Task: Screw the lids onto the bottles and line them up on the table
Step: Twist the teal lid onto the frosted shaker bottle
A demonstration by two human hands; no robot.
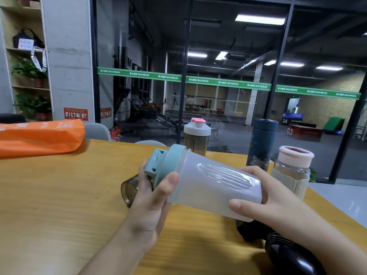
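I hold a frosted white shaker bottle [214, 185] tilted on its side above the wooden table [59, 195]. Its teal lid [166, 163] points left. My left hand [151, 201] grips the lid, thumb on its rim. My right hand [264, 199] grips the bottle's base end. Behind stand a smoky shaker with a white and pink lid [196, 135], a dark blue flask [262, 143] and a clear bottle with a pink top and beige sleeve [292, 169]. A smoky grey cup [129, 189] lies on its side behind my left hand.
An orange bag [39, 135] lies at the table's far left. Dark round objects, a black lid [290, 255] among them, sit near the right front edge under my right forearm. A glass wall stands beyond the table; grey chair backs [97, 132] show behind it.
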